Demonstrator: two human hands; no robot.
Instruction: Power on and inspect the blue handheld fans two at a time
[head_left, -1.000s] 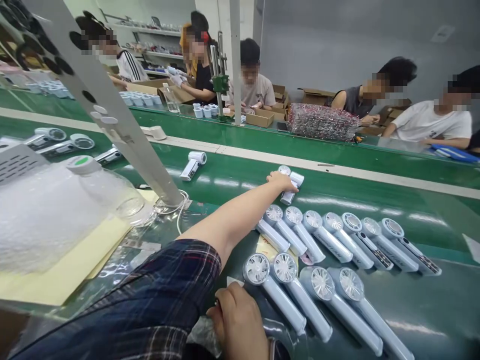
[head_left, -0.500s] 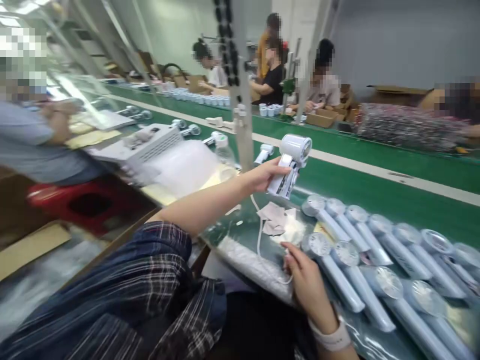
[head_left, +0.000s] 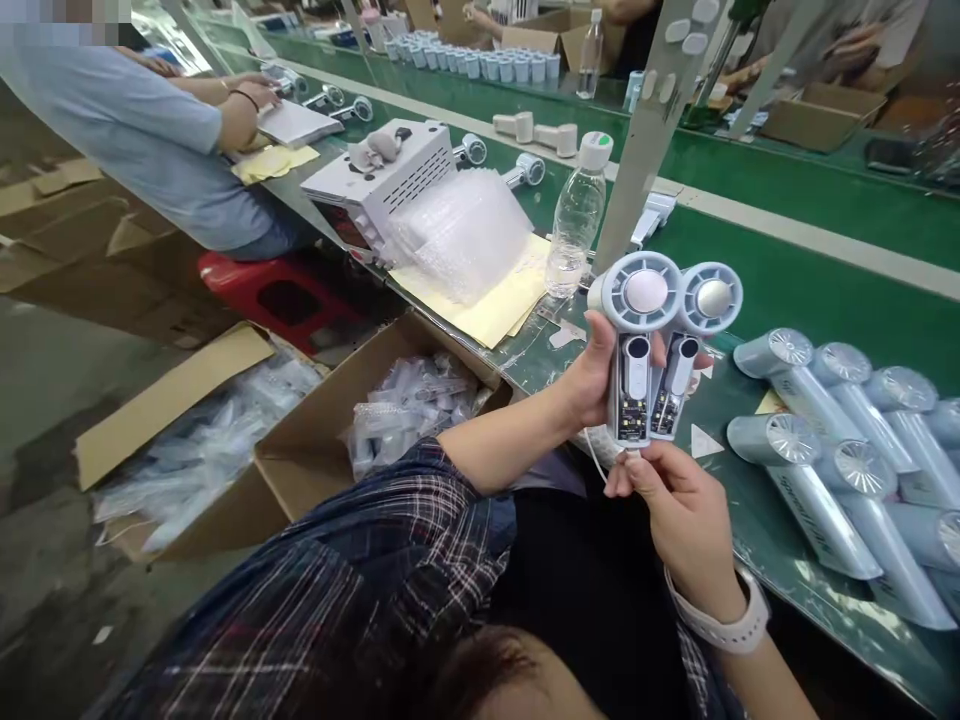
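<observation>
My left hand (head_left: 589,385) is wrapped round two light-blue handheld fans held side by side and upright. The nearer handheld fan (head_left: 637,378) and the farther handheld fan (head_left: 679,372) both show round ringed heads and exposed circuit boards in their handles. Just below them, my right hand (head_left: 686,510) pinches the end of a thin white cable (head_left: 598,462) at the base of the nearer fan. Whether the plug sits inside the fan's port is hidden by my fingers. Several clear-wrapped fans (head_left: 825,510) lie in rows to the right on the green bench.
A clear bottle (head_left: 576,225) stands by a metal post (head_left: 637,140). Bubble wrap (head_left: 465,235) leans on a white power unit (head_left: 405,180). Open cardboard boxes (head_left: 300,450) with bagged parts are at lower left. A co-worker (head_left: 157,130) sits on a red stool (head_left: 259,300).
My left hand has come back from over the conveyor towards my body, bringing the fans. My right hand has lifted the cable end to the nearer fan's base. The view has turned left and down.
</observation>
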